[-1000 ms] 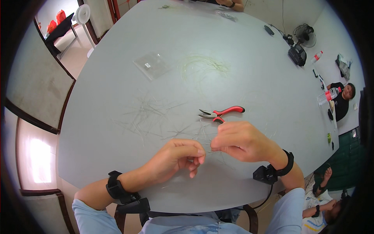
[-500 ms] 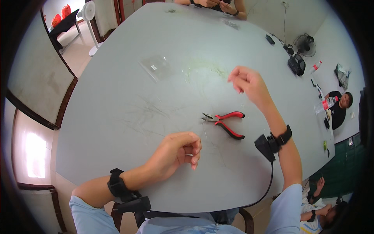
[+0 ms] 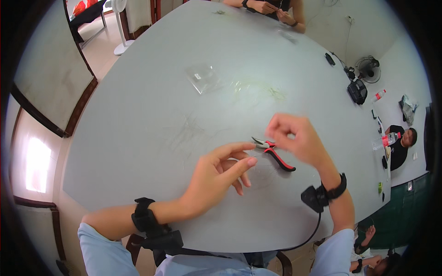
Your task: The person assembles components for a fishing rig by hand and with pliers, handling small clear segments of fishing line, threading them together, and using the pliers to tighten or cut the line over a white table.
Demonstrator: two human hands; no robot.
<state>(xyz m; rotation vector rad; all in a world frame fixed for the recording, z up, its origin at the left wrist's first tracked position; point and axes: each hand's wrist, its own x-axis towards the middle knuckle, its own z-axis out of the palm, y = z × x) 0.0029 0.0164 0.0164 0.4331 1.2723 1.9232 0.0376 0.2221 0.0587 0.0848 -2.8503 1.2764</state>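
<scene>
My left hand hovers over the grey table, its thumb and forefinger apart and nothing visible between them. To its right, my right hand is closed in a pinch, slightly blurred; whatever its fingertips hold is too thin or small to make out. Pliers with red and black handles lie opened on the table between the two hands. My right hand covers part of one handle. Thin dark strands are scattered left of the pliers. Farther back lie pale yellow-green strands.
A clear plastic bag lies beyond the strands. Across the table another person's hands work near a second small bag. A black bag, a fan and bottles stand at the right.
My right hand has come nearer, from beside the yellow-green strands to over the pliers. My left hand has shifted forward and its fingers have spread. The whole view has shifted a little.
</scene>
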